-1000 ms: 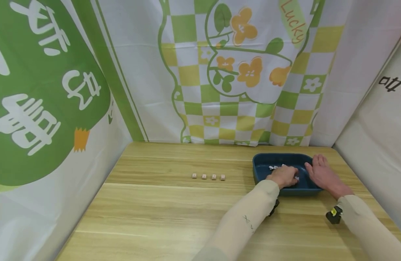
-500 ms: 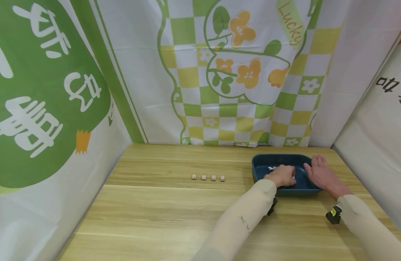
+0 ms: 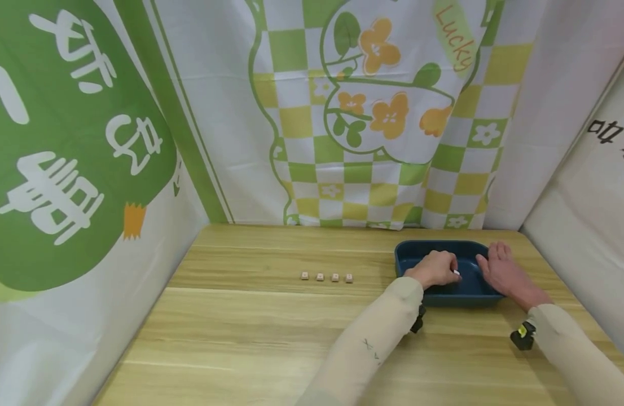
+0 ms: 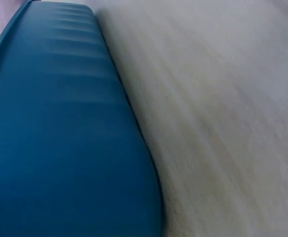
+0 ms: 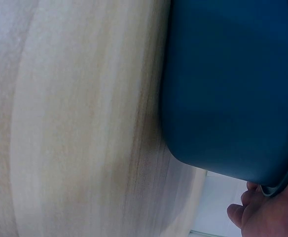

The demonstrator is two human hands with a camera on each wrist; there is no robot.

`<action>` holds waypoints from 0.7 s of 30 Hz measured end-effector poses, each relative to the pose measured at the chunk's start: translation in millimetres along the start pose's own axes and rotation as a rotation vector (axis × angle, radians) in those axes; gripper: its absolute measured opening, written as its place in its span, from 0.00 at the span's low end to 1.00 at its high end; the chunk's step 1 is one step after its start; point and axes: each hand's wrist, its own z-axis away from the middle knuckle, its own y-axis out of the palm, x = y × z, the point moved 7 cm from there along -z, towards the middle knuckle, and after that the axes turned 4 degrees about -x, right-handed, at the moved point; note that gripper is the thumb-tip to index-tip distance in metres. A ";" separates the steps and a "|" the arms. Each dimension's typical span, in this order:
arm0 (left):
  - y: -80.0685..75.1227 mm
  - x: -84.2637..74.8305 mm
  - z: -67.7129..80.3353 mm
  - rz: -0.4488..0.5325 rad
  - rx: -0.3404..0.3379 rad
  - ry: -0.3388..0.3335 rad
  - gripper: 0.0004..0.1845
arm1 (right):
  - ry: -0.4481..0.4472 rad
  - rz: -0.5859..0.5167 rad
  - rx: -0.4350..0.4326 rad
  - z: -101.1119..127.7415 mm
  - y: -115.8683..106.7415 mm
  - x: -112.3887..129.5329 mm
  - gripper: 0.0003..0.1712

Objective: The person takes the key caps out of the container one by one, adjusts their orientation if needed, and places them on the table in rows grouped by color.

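In the head view my left hand (image 3: 435,267) is over the dark blue tray (image 3: 477,300), pinching a small white keycap (image 3: 456,273) between thumb and fingertips. The other white pieces in the tray are hidden behind this hand. My right hand (image 3: 507,273) holds the tray's right end, thumb inside and fingers outside the rim. Seen from the right wrist, its fingers (image 5: 237,213) show beyond the tray wall (image 5: 228,94). The left wrist view has only the tray's outer side (image 4: 80,138) and the tabletop.
Left of the tray, several pale keycaps (image 3: 320,277) stand in a spaced row on the wooden table (image 3: 231,338). A printed cloth (image 3: 363,186) hangs along the back edge, with more cloth walls at left and right.
My left hand has lifted slightly and shifted left within the tray, and a white keycap now shows at its fingertips. My right hand stays at the rim.
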 end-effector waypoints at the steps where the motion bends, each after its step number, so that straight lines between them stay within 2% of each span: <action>1: -1.3 0.2 0.7 0.000 -0.008 0.009 0.08 | 0.003 -0.005 0.003 0.0 -0.1 -0.6 0.40; 5: -4.6 1.5 2.7 -0.002 -0.028 0.034 0.05 | 0.003 -0.009 0.004 0.6 -0.8 -1.6 0.42; 12: -9.8 3.2 5.6 0.015 -0.045 0.021 0.06 | -0.020 0.004 -0.025 2.5 -3.0 1.1 0.40; 21: -23.7 9.3 14.6 0.079 -0.082 -0.006 0.09 | -0.006 0.002 0.002 2.4 0.2 -0.1 0.42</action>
